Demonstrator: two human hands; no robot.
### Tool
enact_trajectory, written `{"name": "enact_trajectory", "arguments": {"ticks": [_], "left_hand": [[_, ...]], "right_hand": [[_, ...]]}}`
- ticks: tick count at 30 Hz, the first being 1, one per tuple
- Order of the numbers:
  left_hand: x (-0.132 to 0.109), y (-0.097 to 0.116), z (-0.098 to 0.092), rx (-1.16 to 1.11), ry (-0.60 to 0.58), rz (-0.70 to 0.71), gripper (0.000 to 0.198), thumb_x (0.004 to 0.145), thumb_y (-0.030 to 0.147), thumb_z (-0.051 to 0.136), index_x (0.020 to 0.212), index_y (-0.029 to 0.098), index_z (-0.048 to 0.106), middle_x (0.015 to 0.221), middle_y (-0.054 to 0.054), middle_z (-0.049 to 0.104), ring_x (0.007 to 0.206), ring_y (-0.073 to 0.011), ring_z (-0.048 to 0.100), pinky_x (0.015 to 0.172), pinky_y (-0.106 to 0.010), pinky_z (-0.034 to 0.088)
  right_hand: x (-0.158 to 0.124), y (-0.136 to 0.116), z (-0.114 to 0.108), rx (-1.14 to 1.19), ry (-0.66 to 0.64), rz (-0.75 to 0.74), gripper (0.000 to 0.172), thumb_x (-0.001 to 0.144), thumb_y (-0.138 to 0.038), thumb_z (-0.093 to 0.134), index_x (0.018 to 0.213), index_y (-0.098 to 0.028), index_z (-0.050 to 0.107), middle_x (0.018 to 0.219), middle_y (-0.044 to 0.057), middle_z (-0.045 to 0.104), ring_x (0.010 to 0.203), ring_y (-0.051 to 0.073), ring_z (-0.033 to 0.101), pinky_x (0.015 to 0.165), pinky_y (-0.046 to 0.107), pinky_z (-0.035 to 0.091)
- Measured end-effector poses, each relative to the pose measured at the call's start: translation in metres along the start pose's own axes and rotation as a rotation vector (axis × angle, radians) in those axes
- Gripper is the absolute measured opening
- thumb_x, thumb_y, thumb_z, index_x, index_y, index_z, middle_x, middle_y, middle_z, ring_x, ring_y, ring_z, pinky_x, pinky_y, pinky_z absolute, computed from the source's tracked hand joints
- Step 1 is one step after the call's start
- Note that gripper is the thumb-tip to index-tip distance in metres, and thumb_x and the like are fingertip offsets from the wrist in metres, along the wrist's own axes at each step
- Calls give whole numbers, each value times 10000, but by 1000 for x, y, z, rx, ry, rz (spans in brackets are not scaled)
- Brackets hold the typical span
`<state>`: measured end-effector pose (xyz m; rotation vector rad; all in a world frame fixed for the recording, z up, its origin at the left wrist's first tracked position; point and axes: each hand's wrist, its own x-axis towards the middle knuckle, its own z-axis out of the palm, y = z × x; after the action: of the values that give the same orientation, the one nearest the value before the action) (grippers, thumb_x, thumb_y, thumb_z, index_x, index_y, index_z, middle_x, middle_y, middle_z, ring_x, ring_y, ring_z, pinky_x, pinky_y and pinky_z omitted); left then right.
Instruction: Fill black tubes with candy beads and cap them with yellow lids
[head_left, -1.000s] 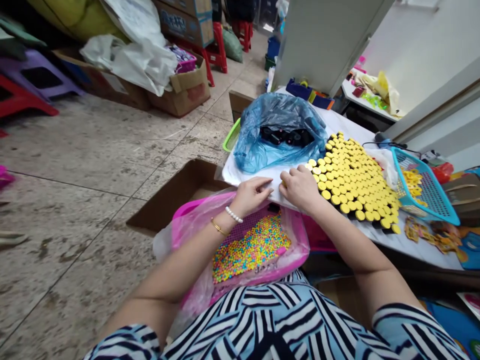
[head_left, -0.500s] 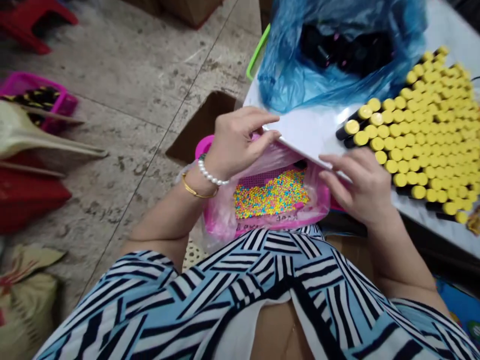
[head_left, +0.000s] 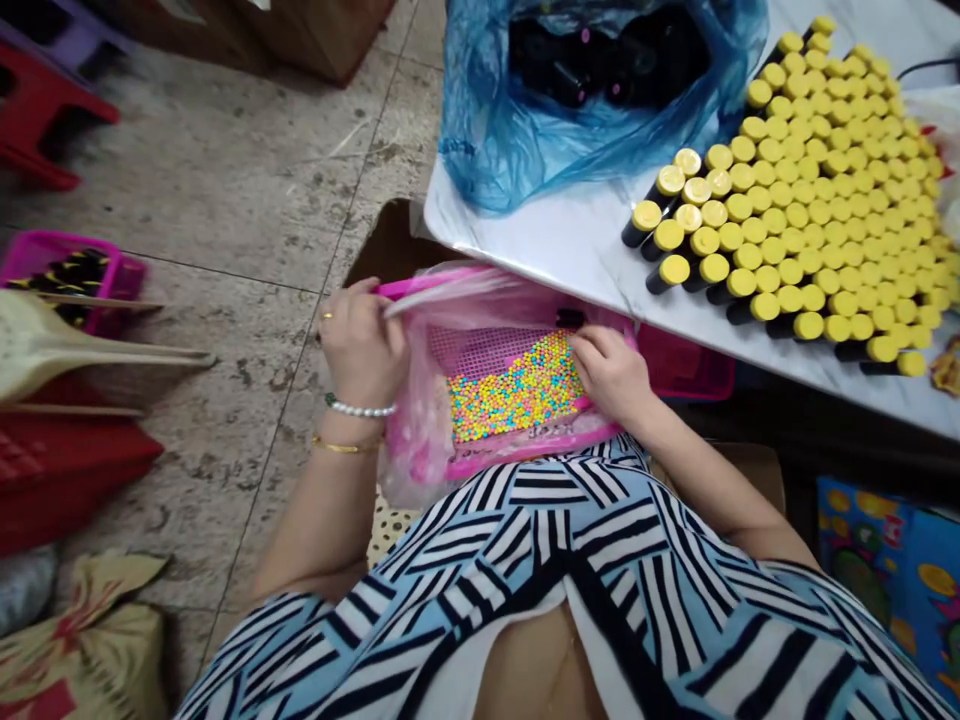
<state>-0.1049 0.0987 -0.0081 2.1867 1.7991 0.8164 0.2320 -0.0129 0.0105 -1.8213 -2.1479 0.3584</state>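
Inside the pink basket lie tiny yellow, blue, pink balls.

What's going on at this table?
A person has both hands at a pink basket of small multicolored beads, below the table edge. The left hand is curled at its left end, against the plastic liner; the right hand has its fingertips at the beads' right edge, any hold unclear. On the table, yellow-capped black tubes stand packed together beside an open blue bag of black pieces.
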Motion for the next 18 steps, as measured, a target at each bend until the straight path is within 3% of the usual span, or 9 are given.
{"name": "enact_trajectory", "arguments": {"ticks": [3,6,9,12,15,18], "left_hand": [[22,2,-2,-12,34,-118,259,995,313,521,1168,161,640,1181,-26,730,1104,-218,647,1045,-500,477],[17,25,-15,28,38,13,449,935,328,625,1356,176,584,1360,-70,670,1264,-272,595,1143,-529,445],[-8,58,-34,41,-35,110,688,890,415,743,1512,276,486,1685,-39,384,1595,-359,257,1316,-593,212],[-34,75,-48,21,-135,61,836,853,463,808,1578,362,404,1766,11,207,1651,-390,37,1340,-646,85],[-54,66,-49,37,-204,12,956,835,483,827,1638,347,325,1792,-9,66,1646,-424,-8,1341,-662,58],[-69,47,-43,78,-251,-1,970,848,485,812,1658,324,302,1790,-25,-91,1629,-475,-62,1303,-732,51]], "right_hand": [[52,-5,11,-120,-125,145,434,1011,-104,406,1376,-143,638,1291,233,676,1161,350,622,956,467,490],[75,-5,21,-152,-234,88,396,979,-48,401,1262,-106,672,1223,256,678,1142,365,612,950,462,462],[64,-4,22,-173,-311,-123,342,1003,-82,392,1213,-125,659,1188,216,677,1103,331,595,908,417,463],[44,-4,15,-147,-366,-327,307,1045,-159,407,1245,-143,641,1186,173,675,1094,302,562,918,405,470],[31,-5,13,-44,-397,-525,319,1074,-207,407,1279,-161,648,1244,159,659,1164,291,509,967,412,471],[25,-9,24,14,-523,-673,253,1063,-225,471,1147,-166,702,1147,153,672,1111,282,513,952,420,481]]}}
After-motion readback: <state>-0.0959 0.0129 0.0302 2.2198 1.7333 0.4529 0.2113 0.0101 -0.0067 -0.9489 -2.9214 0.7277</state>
